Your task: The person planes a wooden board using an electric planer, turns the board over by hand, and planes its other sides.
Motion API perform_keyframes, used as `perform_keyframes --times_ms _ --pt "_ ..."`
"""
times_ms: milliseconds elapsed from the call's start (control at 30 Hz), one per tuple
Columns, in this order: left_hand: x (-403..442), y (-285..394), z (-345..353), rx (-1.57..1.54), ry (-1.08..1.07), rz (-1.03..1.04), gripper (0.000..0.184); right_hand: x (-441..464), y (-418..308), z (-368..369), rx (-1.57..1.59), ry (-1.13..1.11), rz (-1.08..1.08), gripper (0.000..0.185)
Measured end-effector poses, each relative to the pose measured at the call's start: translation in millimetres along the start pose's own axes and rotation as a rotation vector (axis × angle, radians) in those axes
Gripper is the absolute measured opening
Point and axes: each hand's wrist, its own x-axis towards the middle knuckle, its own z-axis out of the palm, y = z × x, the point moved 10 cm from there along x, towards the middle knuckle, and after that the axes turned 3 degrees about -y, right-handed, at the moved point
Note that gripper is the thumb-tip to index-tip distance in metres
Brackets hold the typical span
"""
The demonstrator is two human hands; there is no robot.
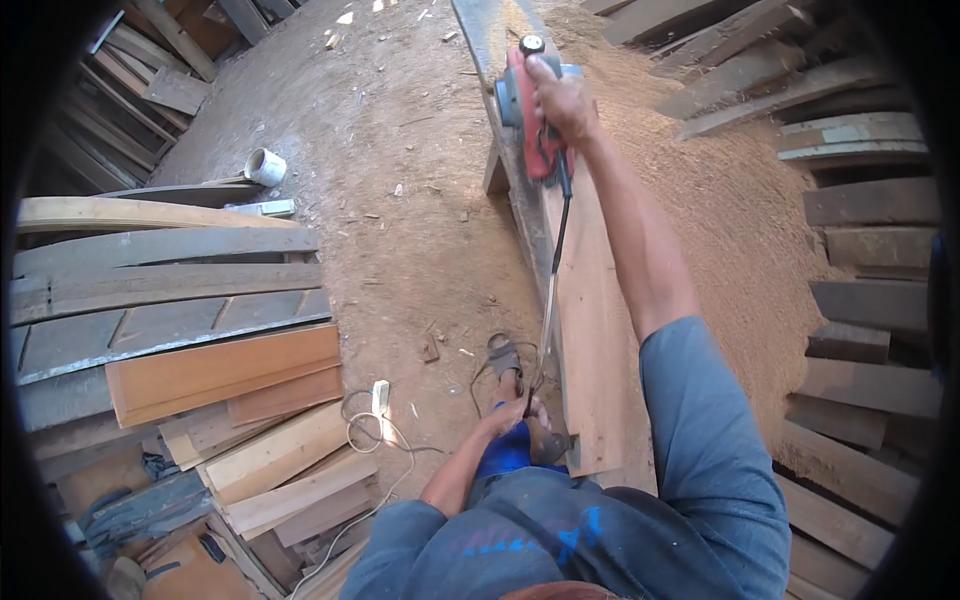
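Note:
My right hand [566, 104] is wrapped round the handle of a red electric planer [537, 150], my arm stretched far forward. The planer rests at the far part of a long pale wooden board [590, 350], which lies lengthwise on a narrow bench [512, 190]. From the planer's rear a dark power cord [556, 260] runs back toward my waist. There my left hand [524, 411] is closed around the cord, close to the board's near end. Its fingers are partly hidden.
Stacked planks [170, 275] fill the left side, and more boards [865, 250] line the right. Sawdust [720, 240] covers the floor right of the bench. A white bucket [265, 167] lies at the left. A pale cable [400, 470] and a white plug-like block [381, 397] are near my left elbow.

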Motion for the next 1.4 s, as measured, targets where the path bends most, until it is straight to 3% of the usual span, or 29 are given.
perform_keyframes --times_ms 133,233,333,400,467,600,767,900,1033,1133,1233,1400 --pt "-47.6 40.9 -62.3 0.048 0.494 0.008 0.057 83.4 1.8 5.3 0.036 0.002 -0.067 0.048" --pt "-76.8 87.5 -72.0 0.485 0.700 0.167 0.051 88.6 11.9 11.2 0.098 -0.024 -0.032 0.046" --pt "-110.2 67.8 -98.8 0.658 0.964 -0.146 0.044 60.6 17.5 5.8 0.126 -0.053 -0.066 0.046" --pt "-127.9 63.8 -95.1 0.775 1.039 -0.229 0.037 13.9 33.8 -4.2 0.053 -0.055 -0.044 0.048" --pt "-138.9 57.3 -82.6 0.887 1.015 -0.355 0.037 -57.4 29.7 -20.9 -0.094 -0.042 0.023 0.051" --pt "-141.6 20.2 -53.9 1.088 0.818 -0.406 0.035 -206.6 57.0 -47.8 -0.070 -0.043 0.126 0.054" --pt "-155.3 -47.1 -28.4 1.217 0.650 -0.527 0.028 -419.0 102.4 -77.9 -0.188 -0.117 0.051 0.042" --pt "-163.6 -109.4 -1.1 1.328 0.451 -0.656 0.031 -586.8 128.8 -99.9 -0.112 -0.229 0.132 0.061" --pt "-171.2 -148.2 28.8 1.123 0.470 -0.572 0.025 -716.9 174.1 -116.7 -0.107 -0.131 0.129 0.052" --pt "-168.7 -144.0 39.8 1.088 0.534 -0.527 0.026 -719.7 164.0 -115.1 -0.179 -0.151 0.228 0.051" --pt "-170.9 -139.7 20.7 1.032 0.580 -0.443 0.024 -675.4 169.9 -98.0 -0.027 -0.126 0.296 0.050" --pt "-203.8 -83.4 -20.4 1.096 0.887 -0.374 0.021 -553.5 121.4 -84.4 -0.091 -0.077 0.126 0.052"
